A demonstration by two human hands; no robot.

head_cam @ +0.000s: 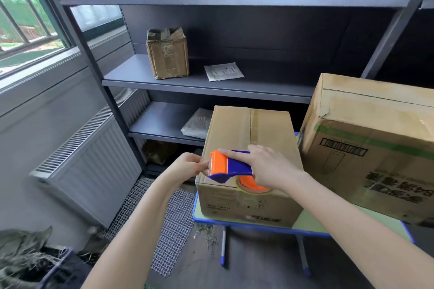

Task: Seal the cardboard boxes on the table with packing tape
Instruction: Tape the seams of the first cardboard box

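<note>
Cardboard boxes, two of them, are sitting on the little green table: a smaller box right in front of you and a bigger box just beside it on your right.

Your right grip is wrapped around the blue and orange tape dispenser, which hangs over the near left corner of the smaller box's top. Your left grip is pinching right at the toothed orange edge. I'd say it's got the loose tape end, though the clear tape barely shows.

Progress-wise, I'd call it early to middle. The smaller box has a strip of seam tape running down the far part of its centre seam. Your right grip and the dispenser hide the near part, so I can't tell if that strip goes all the way. The bigger box shows a dark flap line across its top and no fresh tape that I can make out, so that one probably isn't done yet.

My guess is you're pulling a new length to start a strip on the smaller box, then the bigger one is left.
</note>
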